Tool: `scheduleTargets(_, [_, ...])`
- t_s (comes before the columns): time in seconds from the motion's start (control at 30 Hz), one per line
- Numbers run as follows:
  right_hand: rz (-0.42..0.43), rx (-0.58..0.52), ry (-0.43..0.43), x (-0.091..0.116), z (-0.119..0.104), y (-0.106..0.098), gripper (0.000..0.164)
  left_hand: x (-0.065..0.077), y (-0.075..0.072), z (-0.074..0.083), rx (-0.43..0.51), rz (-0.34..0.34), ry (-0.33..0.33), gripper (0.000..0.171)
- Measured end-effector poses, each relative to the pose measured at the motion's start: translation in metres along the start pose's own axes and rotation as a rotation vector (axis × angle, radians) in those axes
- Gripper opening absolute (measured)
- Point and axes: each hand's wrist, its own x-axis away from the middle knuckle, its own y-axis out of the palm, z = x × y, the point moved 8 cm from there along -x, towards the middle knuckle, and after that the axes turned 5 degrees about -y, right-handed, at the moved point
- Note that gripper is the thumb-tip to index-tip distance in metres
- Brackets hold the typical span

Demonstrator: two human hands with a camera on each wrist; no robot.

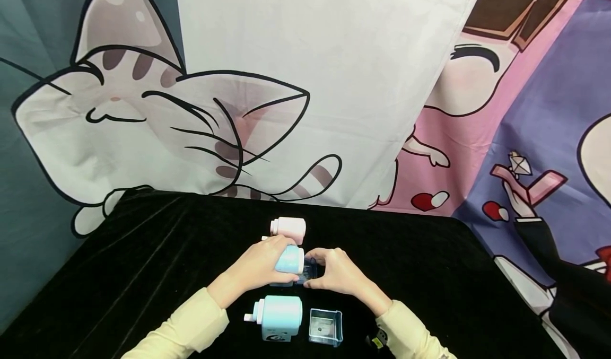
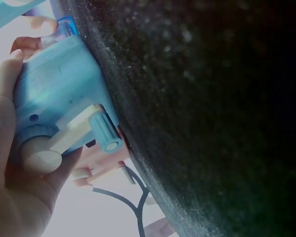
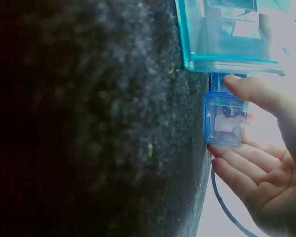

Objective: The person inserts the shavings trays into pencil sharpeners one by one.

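Note:
My left hand (image 1: 262,263) grips a blue hand-crank pencil sharpener (image 1: 288,260) lying low over the black cloth. Its pale crank with a ribbed blue knob (image 2: 105,132) points to the left, clear in the left wrist view. At the sharpener's right end, my right hand (image 1: 341,272) pinches a clear blue shavings drawer (image 1: 309,270) between thumb and fingers. That drawer (image 3: 227,120) is seen end-on in the right wrist view, thumb above and fingers beneath. How far it sits inside the sharpener I cannot tell.
Behind my left hand stands a pink sharpener (image 1: 291,228). Nearer to me are a light turquoise sharpener (image 1: 281,316) and, right of it, a separate clear teal drawer (image 1: 326,327). Black cloth (image 1: 143,263) covers the table; a printed cartoon curtain (image 1: 334,83) hangs behind.

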Motion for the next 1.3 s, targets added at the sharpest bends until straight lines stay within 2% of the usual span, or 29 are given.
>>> scheduleTargets(0.53, [0.003, -0.012, -0.033, -0.005, -0.006, 0.003, 0.046, 0.000, 0.002, 0.000, 0.015, -0.025, -0.015, 0.063])
scheduleTargets(1.3, [-0.006, -0.012, -0.035, -0.012, -0.009, 0.006, 0.043, 0.000, -0.001, 0.001, 0.005, -0.014, -0.010, 0.062])
